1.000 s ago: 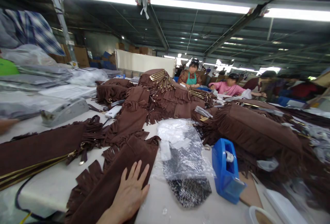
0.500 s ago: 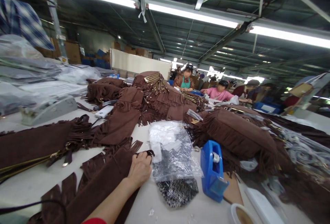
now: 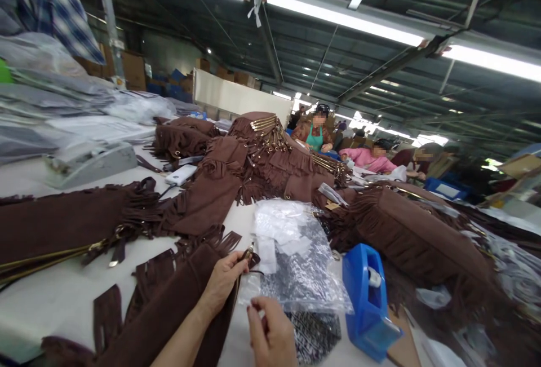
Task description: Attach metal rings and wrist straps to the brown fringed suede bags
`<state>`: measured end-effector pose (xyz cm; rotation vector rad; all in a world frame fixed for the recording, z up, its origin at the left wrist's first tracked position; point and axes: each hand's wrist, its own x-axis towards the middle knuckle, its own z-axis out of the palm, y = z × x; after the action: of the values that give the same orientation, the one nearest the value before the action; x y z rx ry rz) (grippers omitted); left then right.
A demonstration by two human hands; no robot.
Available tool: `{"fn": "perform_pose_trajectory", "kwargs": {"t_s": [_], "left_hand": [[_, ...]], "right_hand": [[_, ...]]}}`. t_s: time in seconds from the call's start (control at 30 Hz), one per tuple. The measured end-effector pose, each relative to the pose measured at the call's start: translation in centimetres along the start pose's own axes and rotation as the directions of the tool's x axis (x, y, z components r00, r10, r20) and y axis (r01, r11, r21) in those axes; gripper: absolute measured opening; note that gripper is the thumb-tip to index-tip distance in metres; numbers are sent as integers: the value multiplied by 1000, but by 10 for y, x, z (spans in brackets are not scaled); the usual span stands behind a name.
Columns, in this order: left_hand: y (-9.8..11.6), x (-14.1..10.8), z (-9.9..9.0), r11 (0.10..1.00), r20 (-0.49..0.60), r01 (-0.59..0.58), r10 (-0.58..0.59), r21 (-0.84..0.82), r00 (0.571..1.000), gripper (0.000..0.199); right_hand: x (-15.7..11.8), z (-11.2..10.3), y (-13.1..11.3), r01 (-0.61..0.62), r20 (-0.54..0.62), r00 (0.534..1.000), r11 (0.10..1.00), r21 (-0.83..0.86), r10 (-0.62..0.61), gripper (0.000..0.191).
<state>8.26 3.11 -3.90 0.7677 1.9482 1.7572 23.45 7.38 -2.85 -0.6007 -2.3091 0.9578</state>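
My left hand (image 3: pixel 225 282) is closed on the end of a long brown fringed bag (image 3: pixel 169 299), pinching a short strap end with a small metal fitting (image 3: pixel 251 247). The bag lies slantwise on the table, its fringe spread to the left. My right hand (image 3: pixel 273 330) is just right of it, fingers loosely curled, thumb and forefinger apart; nothing shows in it. Beyond that hand lies a clear plastic bag (image 3: pixel 296 254) with white paper and dark contents. A black-and-white patterned piece (image 3: pixel 315 336) sticks out beneath the plastic.
A blue tape dispenser (image 3: pixel 366 299) stands to the right. More brown fringed bags (image 3: pixel 422 220) are heaped right and behind. At left are a grey device (image 3: pixel 91 163), a white box-like device (image 3: pixel 181 175) and stacked plastic-wrapped sheets (image 3: pixel 63 102). Co-workers (image 3: pixel 315 133) sit farther back.
My right hand has come into view from below. My left hand has shifted its hold, and the metal fitting now shows at its fingertips. The camera view has swung slightly.
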Motion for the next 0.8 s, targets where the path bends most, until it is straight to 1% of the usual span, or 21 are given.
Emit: {"fn": "perform_pose_trajectory", "kwargs": {"t_s": [0.07,0.13,0.2,0.3,0.4,0.47,0.53,0.6,0.7,0.8], "left_hand": [[0,0,0,999,-18,-10,10,-38,1000,32],[0,0,0,998,-27,-28,27,-54,999,32],[-2,0,1,998,-34,-52,51,-43,998,35],[-8,1,3,995,-49,-103,103,17,993,42],[-15,3,6,977,-75,-174,184,126,980,40],[-20,3,8,948,-102,-227,254,225,962,39],[-24,2,9,899,-121,-275,332,342,935,38],[-28,0,10,828,-125,-315,413,464,902,38],[-29,-5,13,693,-105,-352,524,629,845,36],[-26,-10,18,552,-64,-365,610,750,790,34]], "right_hand": [[29,1,3,-91,-33,995,991,103,95,25],[51,2,2,-160,-2,987,970,185,163,26],[67,5,-1,-201,18,979,953,227,202,27],[80,12,-4,-212,17,977,948,237,215,27],[85,18,-6,-227,22,973,941,251,229,26],[86,20,-7,-247,25,968,931,267,250,27],[87,21,-9,-274,33,960,917,290,277,28],[87,22,-12,-307,55,950,895,325,306,29],[90,22,-15,-367,102,929,843,394,357,30],[93,20,-19,-452,140,888,772,447,438,30]]}}
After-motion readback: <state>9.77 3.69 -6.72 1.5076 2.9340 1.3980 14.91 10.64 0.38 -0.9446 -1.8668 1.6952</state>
